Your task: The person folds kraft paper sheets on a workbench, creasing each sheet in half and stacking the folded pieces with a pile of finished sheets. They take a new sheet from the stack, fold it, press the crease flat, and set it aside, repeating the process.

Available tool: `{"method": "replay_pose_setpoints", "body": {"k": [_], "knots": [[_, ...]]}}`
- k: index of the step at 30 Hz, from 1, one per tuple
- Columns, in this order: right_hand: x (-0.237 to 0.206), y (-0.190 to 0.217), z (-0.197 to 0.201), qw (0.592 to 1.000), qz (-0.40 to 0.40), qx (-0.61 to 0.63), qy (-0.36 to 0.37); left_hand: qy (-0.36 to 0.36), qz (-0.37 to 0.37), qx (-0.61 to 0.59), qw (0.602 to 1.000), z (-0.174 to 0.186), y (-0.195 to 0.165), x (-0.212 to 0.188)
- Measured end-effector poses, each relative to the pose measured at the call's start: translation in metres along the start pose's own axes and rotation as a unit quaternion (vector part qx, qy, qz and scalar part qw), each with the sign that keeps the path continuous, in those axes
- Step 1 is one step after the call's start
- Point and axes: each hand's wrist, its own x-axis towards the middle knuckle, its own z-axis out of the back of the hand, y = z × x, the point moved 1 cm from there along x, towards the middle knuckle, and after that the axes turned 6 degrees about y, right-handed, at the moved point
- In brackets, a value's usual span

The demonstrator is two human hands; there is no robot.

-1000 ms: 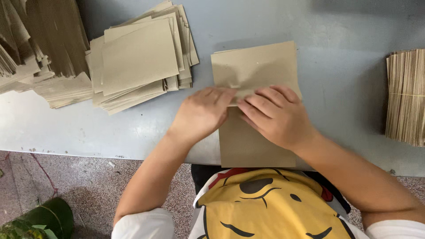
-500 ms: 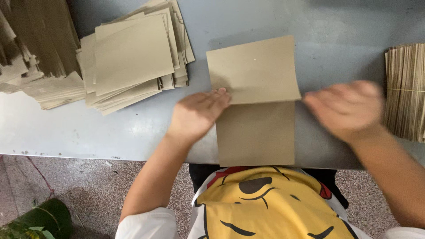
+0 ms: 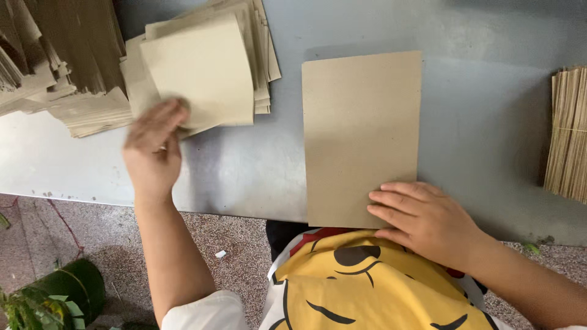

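Right now your right hand (image 3: 428, 221) lies flat and open on the near right corner of the brown card sheet (image 3: 362, 137), pinning it to the bench (image 3: 483, 140) without gripping it. That sheet looks light, thin and fairly stiff, likely to slide on the smooth top, so hold it by an edge or press it flat. Your left hand (image 3: 153, 153), blurred, is open with fingertips touching the top sheet of the fanned stack (image 3: 202, 70), well apart from the single sheet.

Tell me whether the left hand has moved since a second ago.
Yes. The left hand went left, off the brown sheet, to the stack of sheets.
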Motion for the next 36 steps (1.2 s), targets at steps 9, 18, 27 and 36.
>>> {"method": "replay_pose_setpoints", "body": {"k": [9,18,27,36], "knots": [[-0.001,-0.018,-0.004,0.991,-0.026,0.119,0.056,0.037,0.006,0.127,0.991,0.015,-0.027,0.004],[0.016,-0.018,0.012,0.987,-0.024,0.111,0.112,0.293,-0.19,-0.188,0.918,-0.031,-0.168,-0.015],[0.017,-0.024,0.02,0.984,-0.071,0.12,0.113,0.33,-0.215,-0.152,0.907,-0.036,-0.186,-0.013],[0.014,-0.022,0.02,0.987,-0.034,0.118,0.107,0.351,-0.232,-0.097,0.902,-0.032,-0.193,-0.014]]}}
